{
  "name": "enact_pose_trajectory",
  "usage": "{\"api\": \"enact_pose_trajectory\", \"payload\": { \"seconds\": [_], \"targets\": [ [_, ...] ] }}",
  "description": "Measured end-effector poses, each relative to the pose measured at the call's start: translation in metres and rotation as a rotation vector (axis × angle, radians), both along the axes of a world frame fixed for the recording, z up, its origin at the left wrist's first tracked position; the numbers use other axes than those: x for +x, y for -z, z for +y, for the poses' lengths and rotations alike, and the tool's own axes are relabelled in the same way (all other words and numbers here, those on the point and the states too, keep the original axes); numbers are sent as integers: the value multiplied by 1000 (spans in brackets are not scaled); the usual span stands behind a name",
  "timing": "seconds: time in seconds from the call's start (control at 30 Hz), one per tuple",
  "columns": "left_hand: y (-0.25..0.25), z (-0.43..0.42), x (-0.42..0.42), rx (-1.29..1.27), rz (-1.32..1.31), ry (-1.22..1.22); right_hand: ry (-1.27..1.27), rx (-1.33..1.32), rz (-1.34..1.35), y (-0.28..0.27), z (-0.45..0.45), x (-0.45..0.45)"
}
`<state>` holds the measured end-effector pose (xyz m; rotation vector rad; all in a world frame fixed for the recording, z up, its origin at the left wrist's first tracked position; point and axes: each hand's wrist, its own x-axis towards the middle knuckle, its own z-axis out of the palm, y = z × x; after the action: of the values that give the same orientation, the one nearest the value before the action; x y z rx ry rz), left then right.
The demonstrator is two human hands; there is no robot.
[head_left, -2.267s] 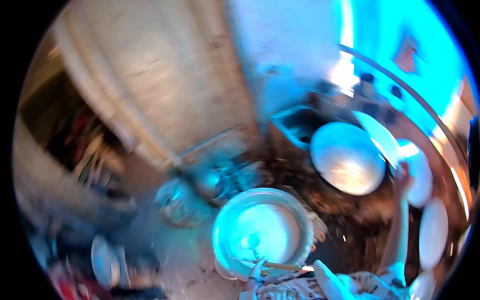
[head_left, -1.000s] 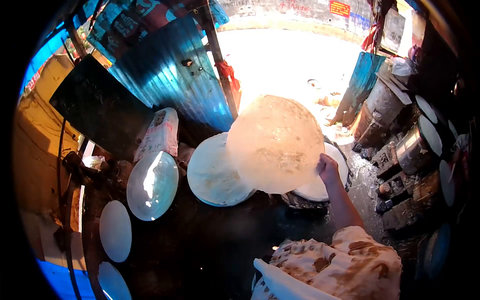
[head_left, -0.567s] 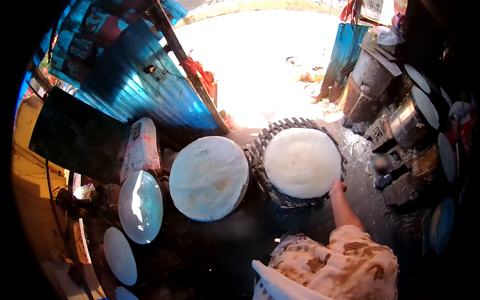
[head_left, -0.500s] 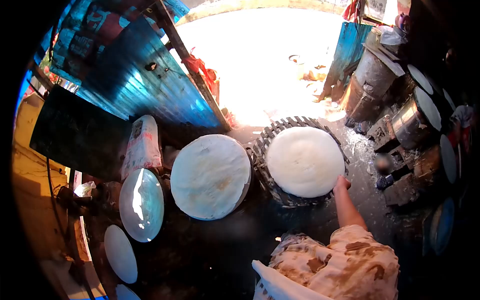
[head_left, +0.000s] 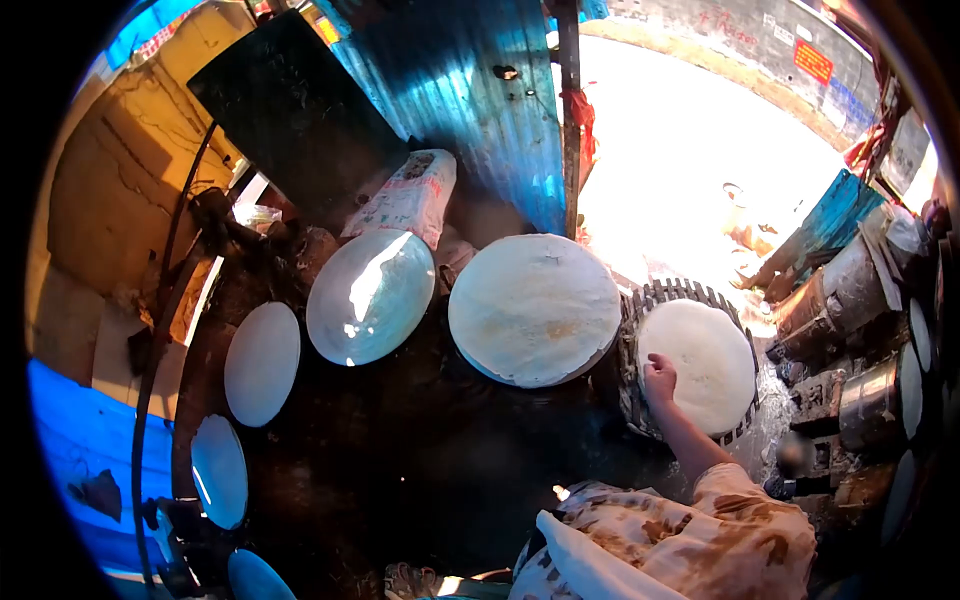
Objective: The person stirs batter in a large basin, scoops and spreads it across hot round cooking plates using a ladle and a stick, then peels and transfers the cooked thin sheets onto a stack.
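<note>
My right hand (head_left: 659, 380) is closed over the left part of a round white sheet of what looks like dough or batter (head_left: 708, 360). Anything inside the fist is hidden, and whether it touches the surface is unclear. Dark slatted pieces (head_left: 690, 291) ring this sheet. Just left of it lies a larger round pale sheet (head_left: 530, 310), with a yellowish patch near its middle and a wrinkled edge. My left hand is out of sight.
Further left are a shiny round pan (head_left: 370, 295) with a bright reflection, and several more pale discs (head_left: 262, 363). Behind stand a printed sack (head_left: 408, 200) and a blue corrugated sheet (head_left: 465, 100). At right are metal drums (head_left: 840, 285).
The view has swung left, so everything sits further right in it. My right hand has moved from the lower right edge of the slatted-ring sheet across to its left part.
</note>
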<state>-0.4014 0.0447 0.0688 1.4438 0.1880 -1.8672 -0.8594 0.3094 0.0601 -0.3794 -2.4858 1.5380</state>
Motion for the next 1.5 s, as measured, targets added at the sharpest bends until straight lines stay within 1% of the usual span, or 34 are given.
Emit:
{"api": "enact_pose_trajectory", "payload": {
  "seconds": [0.03,0.07,0.13,0.17,0.2,0.23,0.27,0.33,0.37,0.4,0.47,0.5,0.53,0.6,0.63,0.67,0.7,0.77,0.8,0.83,0.87,0.9,0.93,1.0,1.07,1.1,1.13,1.2,1.23,1.3,1.33,1.4,1.43,1.5],
  "targets": [
    [3,7,23,-26,-7,-96,-316,-103,3,7,-54,9],
    [6,18,49,-55,-9,-216,-566,-288,-243,-24,-114,38],
    [22,44,107,-134,-47,-479,-1054,-284,-522,-67,-209,114],
    [39,62,131,-158,-80,-600,-1229,-234,-592,-86,-241,155],
    [-37,62,82,-96,-128,-655,-1588,-91,-467,-103,-267,199],
    [-103,54,51,57,-278,-663,-1936,19,-321,-110,-277,246],
    [-42,67,83,-39,-261,-674,-2091,39,-373,-110,-281,291],
    [-16,85,97,-109,-278,-566,-2637,456,-263,-114,-289,355],
    [-42,78,86,-87,-370,-593,-2865,540,-141,-125,-289,380],
    [-16,88,90,-154,-442,-551,-2969,829,-6,-121,-286,403],
    [2,93,99,-182,-419,-498,-2980,901,152,-113,-270,435],
    [-9,88,99,-207,-426,-523,-2968,725,107,-96,-262,445],
    [-10,88,110,-194,-416,-552,-2992,752,115,-83,-257,450],
    [-13,90,138,-137,-230,-514,-2854,529,132,-75,-256,458],
    [-13,86,151,-64,-236,-548,-2825,316,-5,-55,-259,455],
    [11,88,167,-97,-261,-500,-2848,335,6,-53,-264,449],
    [49,89,189,-77,-392,-285,-2761,366,-70,-56,-271,444],
    [45,66,210,226,-934,219,-2570,420,-220,-58,-281,438],
    [64,67,218,234,-919,214,-2576,442,-220,-55,-279,437],
    [96,68,227,223,-1031,437,-2529,390,-197,-54,-278,436],
    [115,62,229,202,-1137,654,-2485,337,-161,-54,-283,434],
    [82,49,217,216,-956,683,-2453,478,-254,-62,-286,435],
    [84,51,204,211,-928,674,-2425,595,-354,-72,-289,437],
    [84,57,186,120,-903,676,-2532,354,-124,-42,-285,426],
    [75,74,171,25,-779,526,-2539,425,-146,-45,-288,423],
    [70,85,165,-30,-629,369,-2554,488,-176,-46,-290,424],
    [63,92,159,-95,-403,164,-2543,472,-175,-52,-293,426],
    [47,101,149,-207,103,-216,-2459,917,-299,-65,-300,430],
    [35,101,147,-260,297,-331,-2453,895,-292,-57,-298,426],
    [11,98,142,-359,570,-491,-2519,972,-219,-34,-295,414],
    [-3,96,144,-408,665,-549,-2530,950,-206,-55,-300,418],
    [-30,96,142,-496,830,-647,-2412,970,-693,-99,-302,419],
    [-44,97,142,-531,878,-671,-2502,767,-772,-97,-302,412],
    [-68,103,140,-603,835,-675,-2556,682,-844,-118,-304,405]
  ]
}}
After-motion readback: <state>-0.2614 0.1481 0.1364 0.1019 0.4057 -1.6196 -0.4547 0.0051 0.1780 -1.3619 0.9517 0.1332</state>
